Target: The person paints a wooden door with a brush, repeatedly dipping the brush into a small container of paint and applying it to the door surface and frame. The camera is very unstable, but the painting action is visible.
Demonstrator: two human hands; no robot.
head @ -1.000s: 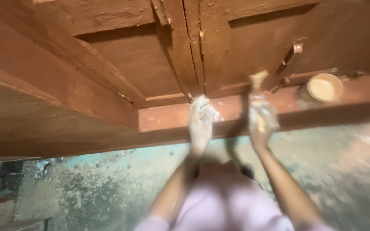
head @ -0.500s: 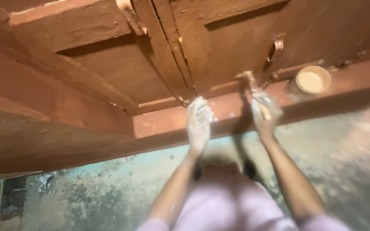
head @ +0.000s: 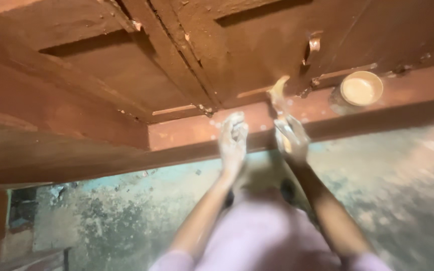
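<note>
Your right hand (head: 290, 138) is closed around the handle of a putty knife (head: 279, 93), fingers wrapped tight on it, with the pale, paste-smeared blade pointing up at the bottom edge of the reddish-brown wooden door (head: 257, 55). The blade tip sits against the door just above the threshold beam (head: 187, 133), close to the gap where the 2 door leaves meet. Your left hand (head: 233, 140) is loosely curled, fingers together and dusted with pale filler, pressed on the face of the threshold beside the right hand; it holds nothing that shows. A small round bowl (head: 361, 88) of pale filler rests on the threshold to the right of the knife, near but apart from it. A metal latch (head: 313, 46) hangs on the door above the knife. Below your arms lies a mottled, stained floor (head: 403, 175).
</note>
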